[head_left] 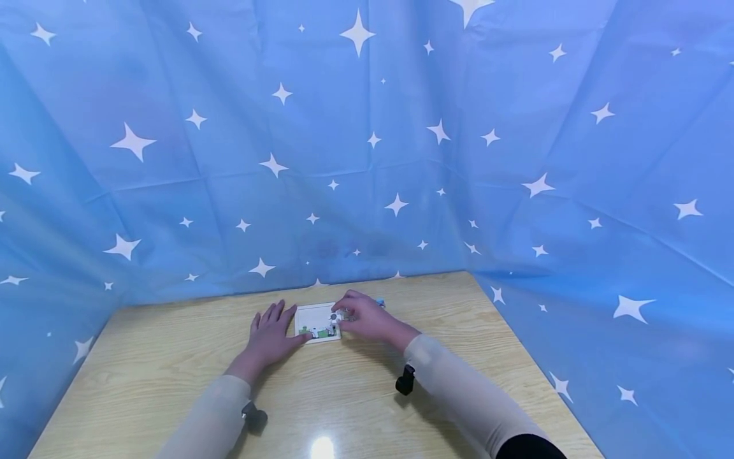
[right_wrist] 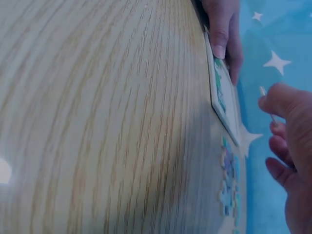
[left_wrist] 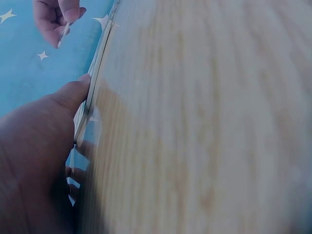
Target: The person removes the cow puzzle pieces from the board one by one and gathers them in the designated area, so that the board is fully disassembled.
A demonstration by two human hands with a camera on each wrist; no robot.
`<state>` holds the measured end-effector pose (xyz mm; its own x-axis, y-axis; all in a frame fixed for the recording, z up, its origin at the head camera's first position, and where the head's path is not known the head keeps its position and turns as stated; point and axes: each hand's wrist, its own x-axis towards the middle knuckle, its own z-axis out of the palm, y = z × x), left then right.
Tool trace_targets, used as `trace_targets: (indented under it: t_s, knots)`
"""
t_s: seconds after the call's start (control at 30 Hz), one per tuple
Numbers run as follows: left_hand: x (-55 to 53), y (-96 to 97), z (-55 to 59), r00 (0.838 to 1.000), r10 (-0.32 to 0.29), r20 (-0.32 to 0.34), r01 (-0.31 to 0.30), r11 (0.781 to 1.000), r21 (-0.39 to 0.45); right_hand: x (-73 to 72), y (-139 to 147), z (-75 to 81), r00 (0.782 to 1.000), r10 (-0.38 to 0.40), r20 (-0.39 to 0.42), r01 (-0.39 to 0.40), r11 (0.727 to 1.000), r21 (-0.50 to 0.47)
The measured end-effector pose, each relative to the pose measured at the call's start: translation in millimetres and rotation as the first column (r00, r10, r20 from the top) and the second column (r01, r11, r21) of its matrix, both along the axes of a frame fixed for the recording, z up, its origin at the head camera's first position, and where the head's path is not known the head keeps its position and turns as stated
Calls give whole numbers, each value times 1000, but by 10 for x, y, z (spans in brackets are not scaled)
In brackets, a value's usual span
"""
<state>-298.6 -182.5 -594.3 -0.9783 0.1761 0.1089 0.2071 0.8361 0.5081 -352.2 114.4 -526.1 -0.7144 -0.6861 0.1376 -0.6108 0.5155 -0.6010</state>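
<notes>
On the wooden table lies a white-framed jigsaw puzzle tray, its bare white bed showing, with a printed strip of green and white along its near side. My left hand rests at the tray's left, fingers spread and thumb pressing on the near edge. Over the tray's right side, my right hand pinches a thin puzzle piece between thumb and fingers. In the right wrist view that piece is seen edge-on, raised above the tray, its picture hidden. The left wrist view also has the left thumb against the tray's rim.
Several loose puzzle pieces lie on the table just right of the tray, mostly behind the right hand in the head view. A blue curtain with white stars hangs behind and beside the wooden table.
</notes>
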Motion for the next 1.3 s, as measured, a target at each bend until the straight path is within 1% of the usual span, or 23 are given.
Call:
trace_targets:
  t_s: [0.13,0.27,0.4,0.53,0.73,0.93,1.17,1.3]
  knots:
    - [-21,-11,-34,1000,2,-5,-2,1000,5,-6,81,10,1000,-25,7,25,999,-26]
    - [-24,-7,-37,1000,0,-1,0,1000,9,-11,163,19,999,-42,-13,42,999,-33]
    - [-7,4,-3,1000,-4,5,4,1000,8,-19,249,19,999,-42,-28,40,998,-48]
    - [9,11,25,1000,-4,8,4,1000,10,-24,330,19,998,-54,-19,53,997,-57]
    - [-11,5,-7,1000,-1,0,1,1000,8,-36,445,10,996,-88,-34,86,995,-43]
    - [-11,-4,4,1000,-3,8,2,1000,5,-26,567,36,994,-96,-42,94,995,-40]
    - [-16,3,-10,1000,-2,20,2,1000,2,-25,697,35,995,-95,-23,94,995,-40]
    - [4,7,6,1000,-7,20,7,1000,11,-26,760,35,995,-100,-10,100,994,-32]
